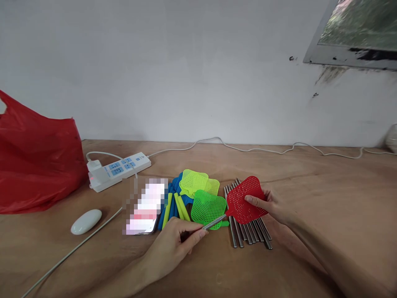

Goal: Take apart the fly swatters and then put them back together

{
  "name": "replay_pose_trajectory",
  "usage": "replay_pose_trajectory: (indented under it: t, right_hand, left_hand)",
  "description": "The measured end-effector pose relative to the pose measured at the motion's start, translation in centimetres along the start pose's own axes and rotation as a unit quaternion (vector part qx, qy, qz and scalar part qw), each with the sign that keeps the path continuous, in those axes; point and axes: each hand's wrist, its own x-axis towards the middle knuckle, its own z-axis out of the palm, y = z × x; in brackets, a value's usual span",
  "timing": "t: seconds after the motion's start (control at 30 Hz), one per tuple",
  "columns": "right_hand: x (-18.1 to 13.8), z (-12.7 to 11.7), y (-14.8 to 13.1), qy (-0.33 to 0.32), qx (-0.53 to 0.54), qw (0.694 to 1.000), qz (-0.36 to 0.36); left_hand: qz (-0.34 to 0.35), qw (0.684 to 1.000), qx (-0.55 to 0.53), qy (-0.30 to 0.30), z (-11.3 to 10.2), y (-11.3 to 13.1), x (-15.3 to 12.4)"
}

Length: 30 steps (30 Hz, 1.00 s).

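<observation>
My right hand [270,203] grips a red perforated fly-swatter head [244,200] by its far edge, thumb across its face. My left hand [178,244] pinches a thin metal rod [214,222] whose tip meets the neck of the red head. Both hover just above a row of several metal rods [251,231] lying on the wooden table [325,182]. To the left lies a pile of green, yellow and blue swatter heads [203,196] with yellow and blue handles [175,206].
A phone [145,207] lies left of the pile. A white power strip [119,169] with its cable, a white oval object [86,221] and a red plastic bag [34,165] occupy the left side. A white wall stands behind; a window frame [350,54] is upper right.
</observation>
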Motion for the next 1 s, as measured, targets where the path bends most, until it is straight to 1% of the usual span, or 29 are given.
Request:
replay_pose_trajectory:
  t: [0.2,0.33,0.6,0.77,0.9,1.0]
  right_hand:
    - [0.0,0.6,-0.1,0.0,0.019,1.0,0.011]
    - [-0.1,0.9,-0.4,0.006,0.024,1.0,-0.003]
    - [-0.1,1.2,-0.6,-0.002,0.029,1.0,0.0]
    - [-0.1,1.1,-0.8,0.009,0.036,0.999,0.017]
    - [0.3,0.9,-0.9,0.029,0.057,0.997,0.032]
    - [0.6,0.6,-1.1,0.062,0.078,0.995,0.016]
  left_hand:
    - [-0.014,1.0,-0.01,0.005,0.2,0.2,0.0]
    - [-0.011,1.0,-0.017,0.01,0.1,0.2,0.0]
    - [-0.014,1.0,-0.008,0.005,0.3,0.1,0.1]
    - [-0.029,0.999,0.001,0.027,0.4,0.6,0.0]
    - [-0.034,0.998,-0.043,0.007,0.1,0.9,-0.1]
    - [-0.049,0.994,-0.096,-0.023,-0.1,0.7,-0.1]
